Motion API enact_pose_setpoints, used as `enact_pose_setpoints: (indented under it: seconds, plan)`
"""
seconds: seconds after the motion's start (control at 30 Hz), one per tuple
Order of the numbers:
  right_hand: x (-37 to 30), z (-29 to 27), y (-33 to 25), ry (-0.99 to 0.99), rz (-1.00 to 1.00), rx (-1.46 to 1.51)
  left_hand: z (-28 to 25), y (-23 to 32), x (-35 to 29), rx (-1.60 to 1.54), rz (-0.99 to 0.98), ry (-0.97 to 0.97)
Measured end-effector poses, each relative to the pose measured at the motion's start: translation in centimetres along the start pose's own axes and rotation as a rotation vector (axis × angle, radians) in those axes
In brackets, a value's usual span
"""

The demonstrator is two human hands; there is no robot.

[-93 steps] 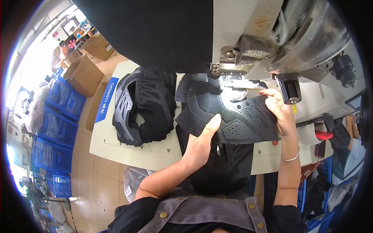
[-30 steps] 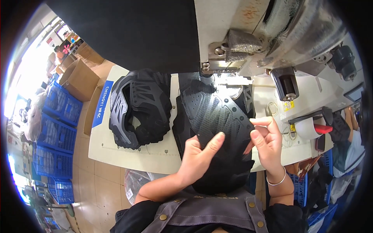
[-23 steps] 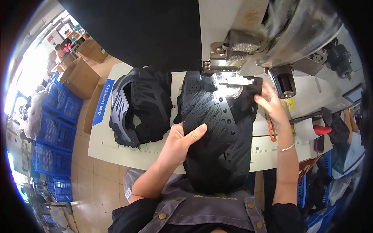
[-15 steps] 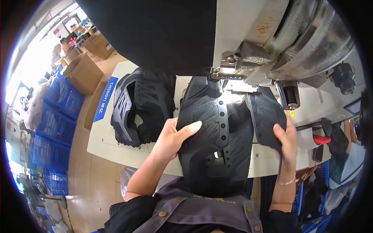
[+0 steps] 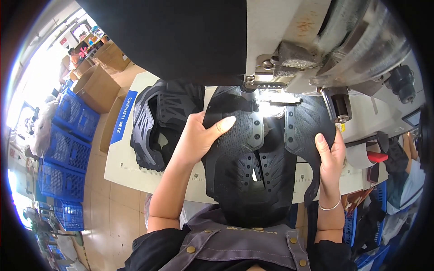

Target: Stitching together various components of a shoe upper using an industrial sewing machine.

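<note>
Black shoe upper parts with textured sides and eyelet strips lie under the sewing machine head [image 5: 271,74], where a bright lamp shines. My left hand [image 5: 203,137] grips the left flap of the shoe upper [image 5: 235,135], thumb on top and fingers hidden beneath its edge. On the other side my right hand [image 5: 331,153] pinches the right flap, its thumb resting on the black surface. Another part with two eyelet rows [image 5: 257,180] hangs over the table's front edge toward my apron; whether it is joined to the flaps I cannot tell. The stitching point is lost in glare.
More black and grey shoe uppers [image 5: 160,119] are piled left of my left hand on the pale machine table [image 5: 135,174]. Blue plastic crates [image 5: 65,147] and cardboard boxes [image 5: 97,86] stand at left. A red object [image 5: 376,156] and a phone [image 5: 373,172] lie at right.
The right flap has swung outward and its eyelet strip now faces up, with a curved strip hanging below it. My left hand has slid slightly away from me with the left flap.
</note>
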State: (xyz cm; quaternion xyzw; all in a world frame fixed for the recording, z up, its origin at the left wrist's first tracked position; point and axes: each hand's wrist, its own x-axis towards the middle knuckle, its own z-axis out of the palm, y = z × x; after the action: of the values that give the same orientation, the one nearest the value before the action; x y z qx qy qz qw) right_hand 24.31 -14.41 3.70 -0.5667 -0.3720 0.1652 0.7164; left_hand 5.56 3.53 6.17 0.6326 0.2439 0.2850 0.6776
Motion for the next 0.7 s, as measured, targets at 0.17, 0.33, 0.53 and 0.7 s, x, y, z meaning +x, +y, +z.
enact_pose_setpoints:
  seconds: [0.17, 0.33, 0.53, 0.7]
  plan:
    - [1.7, 0.5, 0.2, 0.017, 0.02, 0.022, -0.3, -0.1, 1.5, 0.044, 0.09, 0.029]
    - [3.2, 0.5, 0.6, 0.007, 0.017, -0.043, -1.0, 0.1, 3.5, 0.006, 0.078, 0.002]
    - [5.0, 0.6, 1.6, 0.034, 0.013, -0.015, -1.6, -0.3, 5.2, 0.051, 0.09, 0.028]
    - [5.1, 0.6, 1.7, 0.037, 0.072, 0.024, -1.4, -0.4, 5.5, 0.028, 0.132, 0.024]
